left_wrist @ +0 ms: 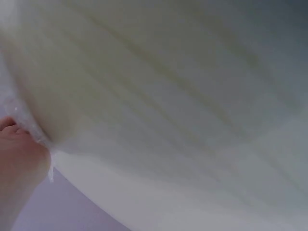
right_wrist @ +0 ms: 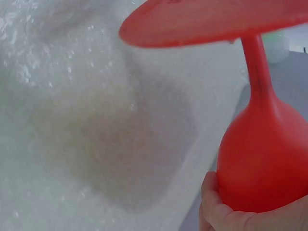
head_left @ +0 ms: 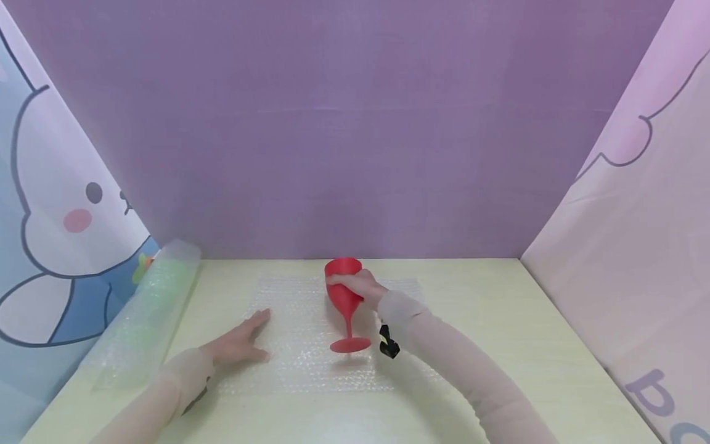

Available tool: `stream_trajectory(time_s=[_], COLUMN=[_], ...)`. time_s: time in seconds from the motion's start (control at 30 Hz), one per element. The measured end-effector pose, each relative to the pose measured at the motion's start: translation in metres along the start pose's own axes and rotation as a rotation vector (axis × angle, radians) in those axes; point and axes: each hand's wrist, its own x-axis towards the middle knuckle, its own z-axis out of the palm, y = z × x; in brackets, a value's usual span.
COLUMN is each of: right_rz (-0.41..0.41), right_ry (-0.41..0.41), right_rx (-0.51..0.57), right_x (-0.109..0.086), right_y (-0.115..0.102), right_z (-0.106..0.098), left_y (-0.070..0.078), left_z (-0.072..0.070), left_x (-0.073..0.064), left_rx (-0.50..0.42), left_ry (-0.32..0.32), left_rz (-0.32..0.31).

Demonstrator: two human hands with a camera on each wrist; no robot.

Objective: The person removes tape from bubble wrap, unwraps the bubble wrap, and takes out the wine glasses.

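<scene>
My right hand (head_left: pixel 362 285) grips a red goblet (head_left: pixel 344 298) around its bowl. The goblet is held upright, its round foot close over a flat sheet of bubble wrap (head_left: pixel 294 364) on the table. In the right wrist view the fingers wrap the bowl of the goblet (right_wrist: pixel 262 149), and the stem and foot show beyond it. My left hand (head_left: pixel 238 343) lies at the left edge of the bubble wrap, fingers spread and holding nothing. Only part of the left hand (left_wrist: pixel 21 154) appears in the left wrist view, beside the clear plastic.
A roll of bubble wrap (head_left: pixel 150 308) lies along the left side of the pale table (head_left: pixel 482 345). A purple panel (head_left: pixel 355 135) stands behind the table. Printed cloth walls, one with a cartoon rabbit (head_left: pixel 72 203), close off both sides.
</scene>
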Motion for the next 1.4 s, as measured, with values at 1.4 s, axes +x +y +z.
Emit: stream_trajectory(time_s=[1.4], right_rz=[-0.274], right_ry=[0.484], right_rx=[-0.081], right_x=[-0.026], right_y=[0.006], right_z=[-0.165], left_y=[-0.012], left_z=[-0.001], left_x=[0.000], left_rx=[-0.049], left_ry=[0.004], left_rz=[-0.001])
